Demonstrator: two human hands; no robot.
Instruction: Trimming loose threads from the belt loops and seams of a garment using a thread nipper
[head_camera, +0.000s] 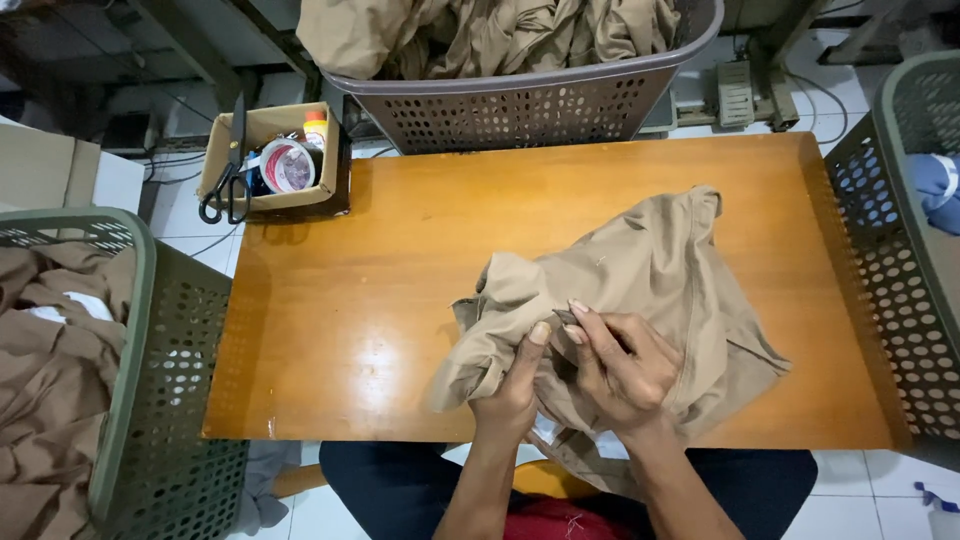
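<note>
Now a tan garment (650, 270) lies crumpled on the tabletop (380, 300), near its front edge, bunched into folds at the left and spread flatter to the right. Left hand (515, 385) is closed around a gathered fold, thumb up. Right hand (625, 365) is just beside it, fingers curled, pinching a small dark tool (568, 318) against the cloth.

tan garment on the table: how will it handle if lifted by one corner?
The tan fabric garment is probably floppy: it lies crumpled in soft folds on the orange wooden table. It likely bunches easily, as it does where the left hand and right hand pinch it. It seems light, being thin cloth.
</note>
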